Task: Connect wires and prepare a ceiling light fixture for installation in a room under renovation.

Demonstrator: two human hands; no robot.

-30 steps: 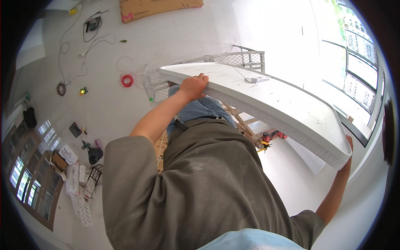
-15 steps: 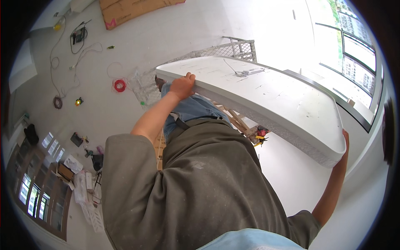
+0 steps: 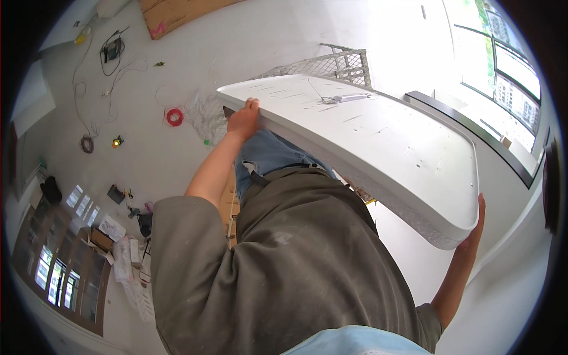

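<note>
A large white ceiling light [image 3: 378, 136], shallow and rounded at the corners, is held tilted in front of my body. Its flat back faces up, with small slots and holes in it. On that back sit a slim white box [image 3: 351, 97] and a thin wire. My left hand [image 3: 244, 120] grips the rim near its far left end, fingers curled over the edge. At the opposite end, my right hand [image 3: 473, 231] clasps the rounded corner from outside; part of its fingers is hidden behind the light.
A metal mesh platform [image 3: 355, 66] and a dark-edged window sill [image 3: 473, 133] lie beyond the light. On the floor are a red cable coil [image 3: 174, 116], a power tool [image 3: 111, 51], loose wires and a cardboard box [image 3: 177, 15]. Wrapped items [image 3: 122, 260] lie at lower left.
The light has shifted a little left, its right end lower and nearer my body. Both hands have moved with it, still holding on. It now covers most of the tools beneath.
</note>
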